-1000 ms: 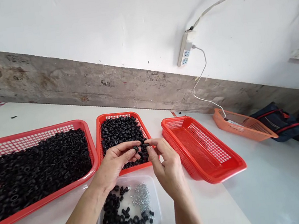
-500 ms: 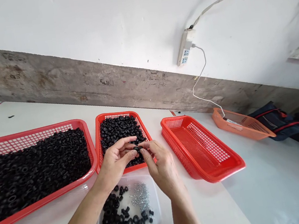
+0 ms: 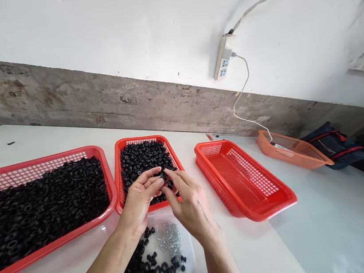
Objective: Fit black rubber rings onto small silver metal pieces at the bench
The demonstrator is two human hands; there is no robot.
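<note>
My left hand (image 3: 139,199) and my right hand (image 3: 189,198) meet above the front of the small red basket (image 3: 118,180), which is full of black round parts (image 3: 144,155). Between the fingertips of both hands is a small black part (image 3: 163,175), largely covered by the fingers. Thumb and fingers of each hand are closed on it. Below the hands stands a clear plastic tray (image 3: 189,265) holding black rings and plugs (image 3: 146,271) on its left and front, with a heap of tiny shiny metal pieces (image 3: 171,238) on its right.
At the left is a large red basket (image 3: 108,173) of small black rings (image 3: 60,206). Stacked red baskets (image 3: 241,178) stand to the right. Farther right are an orange basket (image 3: 294,150), a dark bag (image 3: 334,145) and a white cable (image 3: 245,83) from a power strip (image 3: 224,57).
The right hand has turned and shifted slightly left, its fingers now covering more of the black part. The left hand stays almost in place. The view has moved slightly.
</note>
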